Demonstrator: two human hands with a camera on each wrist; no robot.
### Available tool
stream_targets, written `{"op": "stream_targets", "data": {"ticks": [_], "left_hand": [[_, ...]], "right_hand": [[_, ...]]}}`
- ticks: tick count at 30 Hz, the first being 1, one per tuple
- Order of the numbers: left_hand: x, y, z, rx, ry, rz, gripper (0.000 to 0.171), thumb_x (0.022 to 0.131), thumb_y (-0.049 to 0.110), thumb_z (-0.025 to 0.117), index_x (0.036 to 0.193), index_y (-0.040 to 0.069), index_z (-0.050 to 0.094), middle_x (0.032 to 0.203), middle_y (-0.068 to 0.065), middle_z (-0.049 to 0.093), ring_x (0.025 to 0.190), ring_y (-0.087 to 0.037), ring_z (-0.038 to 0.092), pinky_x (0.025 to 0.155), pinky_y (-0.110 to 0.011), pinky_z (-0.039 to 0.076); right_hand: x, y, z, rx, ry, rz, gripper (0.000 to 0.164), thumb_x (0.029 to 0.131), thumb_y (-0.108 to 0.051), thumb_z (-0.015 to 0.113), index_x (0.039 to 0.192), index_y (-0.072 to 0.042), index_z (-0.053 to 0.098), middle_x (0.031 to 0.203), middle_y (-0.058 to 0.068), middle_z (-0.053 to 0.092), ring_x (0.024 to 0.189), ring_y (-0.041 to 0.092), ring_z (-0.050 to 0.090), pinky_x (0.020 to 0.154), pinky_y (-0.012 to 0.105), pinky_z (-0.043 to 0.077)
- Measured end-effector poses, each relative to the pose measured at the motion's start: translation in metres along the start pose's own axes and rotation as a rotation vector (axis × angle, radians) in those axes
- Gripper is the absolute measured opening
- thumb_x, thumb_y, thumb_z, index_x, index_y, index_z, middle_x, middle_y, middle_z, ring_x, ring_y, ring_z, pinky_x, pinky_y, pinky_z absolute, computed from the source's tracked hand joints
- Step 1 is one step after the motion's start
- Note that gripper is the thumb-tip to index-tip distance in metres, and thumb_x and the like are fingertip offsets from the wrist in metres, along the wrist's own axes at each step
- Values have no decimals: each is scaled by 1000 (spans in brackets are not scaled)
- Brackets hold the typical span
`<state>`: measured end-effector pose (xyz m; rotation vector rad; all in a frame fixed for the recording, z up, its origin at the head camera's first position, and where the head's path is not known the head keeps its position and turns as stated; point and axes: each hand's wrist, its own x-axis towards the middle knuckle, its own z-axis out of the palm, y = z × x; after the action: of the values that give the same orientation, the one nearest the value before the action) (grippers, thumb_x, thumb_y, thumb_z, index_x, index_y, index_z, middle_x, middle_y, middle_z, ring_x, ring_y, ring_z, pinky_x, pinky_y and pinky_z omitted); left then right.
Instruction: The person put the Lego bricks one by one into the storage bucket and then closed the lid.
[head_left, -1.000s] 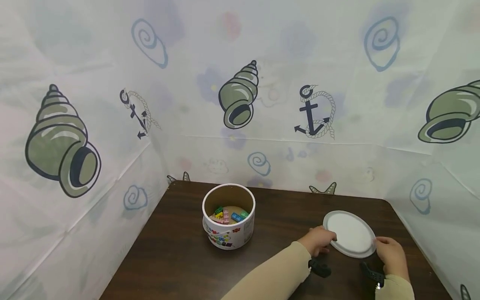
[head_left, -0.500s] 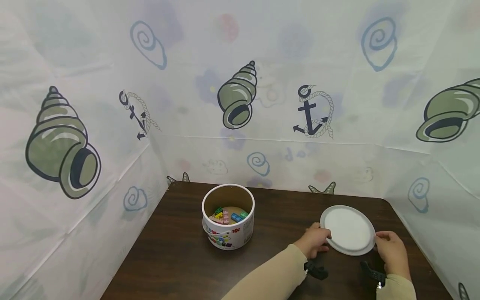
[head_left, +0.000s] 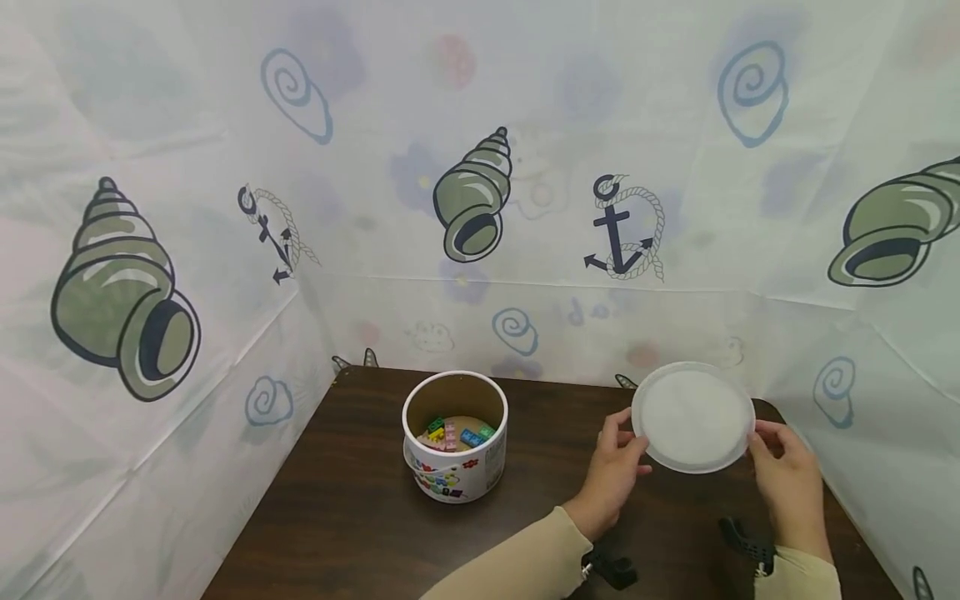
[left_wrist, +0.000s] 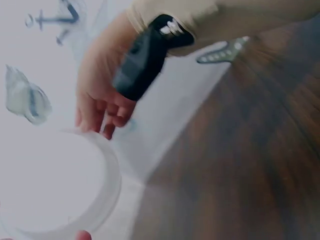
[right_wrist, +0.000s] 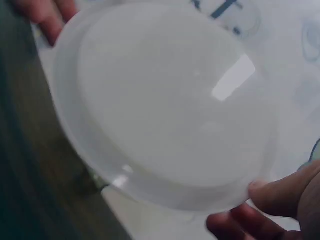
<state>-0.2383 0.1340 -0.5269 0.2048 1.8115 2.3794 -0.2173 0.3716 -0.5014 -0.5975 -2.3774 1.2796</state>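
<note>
A round white plastic lid point(head_left: 693, 417) with a raised rim is up off the table in the head view, its flat face tilted toward the camera. My left hand point(head_left: 611, 471) pinches its left edge, thumb in front. My right hand point(head_left: 791, 479) pinches the opposite edge; in the right wrist view its thumb point(right_wrist: 280, 197) lies on the rim with fingers behind. The left wrist view shows the lid point(left_wrist: 55, 180) blurred, with the right hand point(left_wrist: 102, 75) on its far side. To the left stands a white bucket point(head_left: 461, 475), uncovered.
Several colourful toy bricks point(head_left: 450, 433) lie inside the bucket, whose handle hangs down in front. Bucket and hands are over a dark brown wooden table point(head_left: 360, 533). White printed cloth point(head_left: 540, 333) surrounds the table at the back and sides.
Both hands have raised the lid from low over the table, tilting its face up toward the camera. It also shifted slightly left. The bucket has stayed in place.
</note>
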Motion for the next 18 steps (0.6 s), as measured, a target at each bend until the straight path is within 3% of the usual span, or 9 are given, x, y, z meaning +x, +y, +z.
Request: {"op": "stream_targets", "data": {"ticks": [5, 9, 13, 18], "left_hand": [[-18, 34, -21, 46, -82, 130, 42, 109, 25, 64, 148, 38, 58, 135, -3, 52, 121, -23, 66, 100, -34, 60], [-32, 65, -50, 101, -96, 226, 39, 112, 22, 60, 150, 33, 61, 142, -5, 55, 128, -23, 67, 100, -29, 58], [-45, 98, -86, 81, -134, 224, 42, 113, 18, 57, 155, 24, 59, 150, -13, 57, 123, -24, 69, 98, -31, 60], [-58, 138, -129, 24, -190, 211, 53, 114, 22, 53, 165, 9, 45, 165, -20, 43, 128, -34, 67, 101, -32, 58]], "right_hand": [[-16, -24, -2, 138, 53, -55, 28, 111, -28, 65, 132, -11, 68, 89, -15, 64, 76, 3, 64, 62, 22, 51], [-31, -43, 7, 252, 65, -194, 24, 109, -23, 68, 129, -8, 68, 86, -12, 70, 73, 6, 66, 59, 22, 52], [-48, -65, 24, 409, 33, -284, 22, 107, -15, 69, 125, -4, 68, 91, -4, 75, 70, 12, 66, 56, 22, 52], [-63, -92, 53, 520, -53, -423, 21, 107, -5, 67, 127, 1, 68, 90, 5, 75, 62, 15, 63, 51, 25, 49]]}}
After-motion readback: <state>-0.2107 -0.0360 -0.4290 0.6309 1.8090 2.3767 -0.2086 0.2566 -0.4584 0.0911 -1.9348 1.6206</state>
